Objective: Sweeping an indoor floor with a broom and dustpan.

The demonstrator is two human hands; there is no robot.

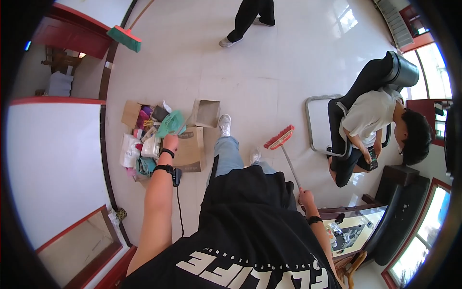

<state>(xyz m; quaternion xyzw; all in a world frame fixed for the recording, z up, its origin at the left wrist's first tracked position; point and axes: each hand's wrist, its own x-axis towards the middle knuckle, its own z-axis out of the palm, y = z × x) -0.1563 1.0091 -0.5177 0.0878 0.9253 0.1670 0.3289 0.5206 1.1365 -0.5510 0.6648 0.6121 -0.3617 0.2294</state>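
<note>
My left hand (pixel 170 142) is closed around the handle of a dustpan (pixel 208 113), whose pan lies over the floor just beyond a flattened cardboard box (pixel 190 149). Beside and beyond that hand are a green plastic basket (pixel 171 123) and a pile with an open cardboard box (pixel 131 113) and a white plastic bag (pixel 129 151). On the right, my right hand (pixel 306 198) grips the metal handle of a broom (pixel 279 137) with red bristles. The broom's head is out in front of my feet, to the right, apart from the dustpan.
A seated person (pixel 373 117) holds a phone on a black chair (pixel 337 104) at right. Another person's legs (pixel 249 21) are at the top. A green-bristled broom (pixel 126 37) is at upper left. A glass-topped table (pixel 373 216) stands at lower right, beside a black sofa (pixel 399 213).
</note>
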